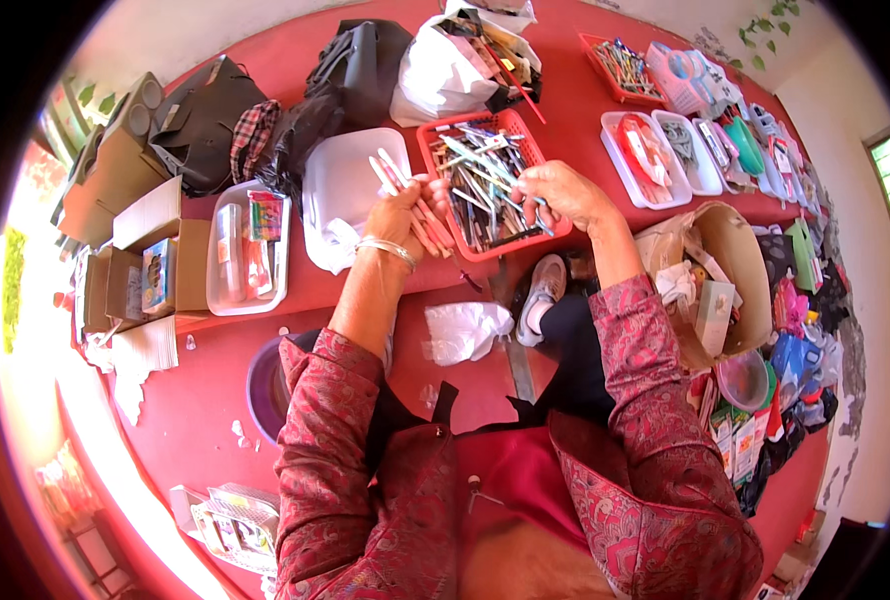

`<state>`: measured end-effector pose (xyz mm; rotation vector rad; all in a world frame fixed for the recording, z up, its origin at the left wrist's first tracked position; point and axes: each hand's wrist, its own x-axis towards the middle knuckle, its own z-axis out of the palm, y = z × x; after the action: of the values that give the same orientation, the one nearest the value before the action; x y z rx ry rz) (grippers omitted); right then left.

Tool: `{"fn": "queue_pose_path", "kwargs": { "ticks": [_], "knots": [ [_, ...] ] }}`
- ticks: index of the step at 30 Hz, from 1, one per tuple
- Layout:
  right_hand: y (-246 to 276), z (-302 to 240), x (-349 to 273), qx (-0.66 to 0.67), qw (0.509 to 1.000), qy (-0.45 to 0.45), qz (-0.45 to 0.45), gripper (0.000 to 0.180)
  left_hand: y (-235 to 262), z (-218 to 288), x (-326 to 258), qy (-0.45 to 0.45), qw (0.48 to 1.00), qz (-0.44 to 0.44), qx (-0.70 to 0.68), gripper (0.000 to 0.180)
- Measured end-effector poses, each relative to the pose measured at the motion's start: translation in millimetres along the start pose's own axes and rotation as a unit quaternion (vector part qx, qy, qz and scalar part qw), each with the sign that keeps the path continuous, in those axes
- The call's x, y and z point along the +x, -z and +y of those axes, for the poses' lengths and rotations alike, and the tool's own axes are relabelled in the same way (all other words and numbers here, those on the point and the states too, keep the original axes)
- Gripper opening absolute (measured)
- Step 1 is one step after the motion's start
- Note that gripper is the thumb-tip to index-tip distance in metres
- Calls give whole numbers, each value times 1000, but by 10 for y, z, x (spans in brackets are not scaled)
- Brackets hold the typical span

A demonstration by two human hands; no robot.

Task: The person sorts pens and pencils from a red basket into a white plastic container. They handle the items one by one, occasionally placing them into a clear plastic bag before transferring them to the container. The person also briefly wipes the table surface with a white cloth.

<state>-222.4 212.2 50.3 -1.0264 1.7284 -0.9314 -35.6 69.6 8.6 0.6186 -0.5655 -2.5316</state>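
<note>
My left hand (397,212) is closed round a bundle of pale pink and peach pens (389,172), which stick out above and below the fist. It is just left of a red plastic basket (505,248) heaped with pens and pencils (477,185) in many colours. Over the basket's right side, my right hand (568,195) has its fingers pinched together. A long pale pen (485,163) runs from the pile to those fingertips and appears to be held by them. Part of that grip is hidden behind the fingers.
A translucent white tub (317,190) stands left of the basket, beside a box of packaged items (283,270). Behind are a white bag (430,75) and black bags (360,55). Filled trays (610,150) and an open carton (755,300) lie right. A plastic sheet (465,332) lies below.
</note>
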Motion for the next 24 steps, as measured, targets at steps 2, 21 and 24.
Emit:
{"fn": "queue_pose_path", "kwargs": {
  "ticks": [2,21,24],
  "knots": [
    [-68,-95,-25,39,998,15,-36,30,-129,-25,-38,-5,1000,19,10,16],
    [84,-364,-244,12,988,156,-7,14,-199,-29,-228,128,959,-200,153,23],
    [-101,-387,-117,-8,989,147,-24,15,-239,-113,-300,174,946,-241,128,30]
  ]
}}
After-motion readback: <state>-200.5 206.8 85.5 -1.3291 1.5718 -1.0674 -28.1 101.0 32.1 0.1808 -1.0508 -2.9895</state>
